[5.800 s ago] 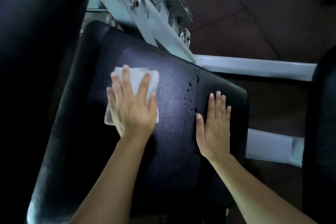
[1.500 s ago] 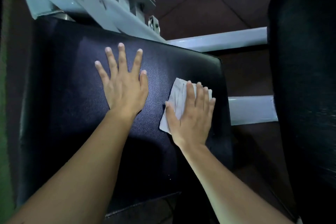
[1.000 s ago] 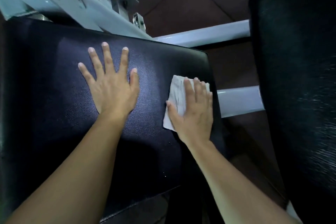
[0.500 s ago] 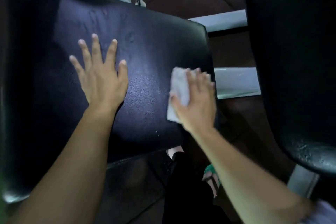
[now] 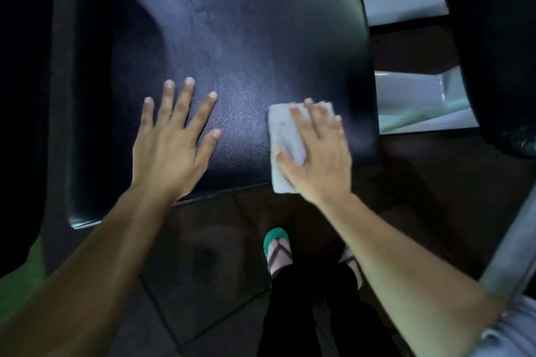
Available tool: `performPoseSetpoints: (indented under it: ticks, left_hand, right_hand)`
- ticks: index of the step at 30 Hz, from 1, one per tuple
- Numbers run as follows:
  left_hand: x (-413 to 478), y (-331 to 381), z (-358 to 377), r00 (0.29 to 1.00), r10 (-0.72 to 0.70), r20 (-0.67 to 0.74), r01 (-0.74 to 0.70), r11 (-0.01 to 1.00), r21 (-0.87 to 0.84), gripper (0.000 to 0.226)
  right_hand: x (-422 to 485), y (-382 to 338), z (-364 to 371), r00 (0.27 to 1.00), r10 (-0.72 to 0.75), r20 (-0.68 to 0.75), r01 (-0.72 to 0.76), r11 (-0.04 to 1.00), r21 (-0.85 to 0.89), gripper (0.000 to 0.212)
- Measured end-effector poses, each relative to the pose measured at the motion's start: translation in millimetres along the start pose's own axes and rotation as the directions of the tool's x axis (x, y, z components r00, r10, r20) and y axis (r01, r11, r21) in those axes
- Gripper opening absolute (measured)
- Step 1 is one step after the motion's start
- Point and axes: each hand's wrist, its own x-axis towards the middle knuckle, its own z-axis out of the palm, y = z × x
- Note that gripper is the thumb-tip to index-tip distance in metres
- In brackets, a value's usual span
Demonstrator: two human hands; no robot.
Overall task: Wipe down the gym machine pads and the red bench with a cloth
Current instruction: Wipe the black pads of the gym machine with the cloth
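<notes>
A black padded machine seat (image 5: 246, 38) fills the upper middle of the head view, with damp smears near its far end. My left hand (image 5: 171, 142) lies flat on it with fingers spread, holding nothing. My right hand (image 5: 316, 153) presses a folded white cloth (image 5: 282, 130) onto the pad's near right corner; the cloth's lower end hangs just over the front edge. No red bench is in view.
A second black pad (image 5: 493, 38) stands at the right, and a dark pad (image 5: 23, 95) at the left. White frame bars (image 5: 417, 101) run between the pads. My feet in green sandals (image 5: 277, 246) stand on the dark tiled floor (image 5: 203, 284).
Both hands slid toward the pad's near edge, the right one dragging the cloth down to the front corner. The view tilted down, showing floor and feet. Earlier the cloth was under my left hand.
</notes>
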Motion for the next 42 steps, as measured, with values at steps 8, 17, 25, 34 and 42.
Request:
performPoseSetpoints:
  ticks: [8, 17, 25, 34, 42]
  left_hand:
    - [-10.6, -14.2, 1.8, 0.998, -0.012, -0.068, 0.008, 0.998, -0.058, 0.058]
    - [-9.8, -16.4, 1.1, 0.997, -0.011, -0.078, 0.003, 0.995, -0.102, 0.057]
    - [-5.9, -9.2, 1.8, 0.996, -0.031, -0.078, 0.024, 0.996, -0.091, 0.059]
    - [-8.1, 9.2, -9.4, 0.995, -0.095, -0.029, 0.087, 0.973, -0.216, 0.060]
    - [-28.4, 43.2, -36.7, 0.998, -0.065, 0.013, 0.065, 0.941, -0.333, 0.065]
  right_hand:
    - [3.2, -49.7, 10.1, 0.970, 0.223, -0.094, -0.218, 0.974, 0.061, 0.066]
    - [7.4, -63.3, 16.7, 0.967, 0.227, -0.116, -0.221, 0.973, 0.065, 0.064]
    - [15.3, -74.3, 19.2, 0.912, 0.395, -0.113, -0.383, 0.917, 0.113, 0.079]
    - [3.8, -85.2, 9.2, 0.894, 0.382, -0.234, -0.373, 0.924, 0.086, 0.047]
    - [-22.1, -75.1, -45.5, 0.810, 0.586, -0.027, -0.575, 0.801, 0.164, 0.054]
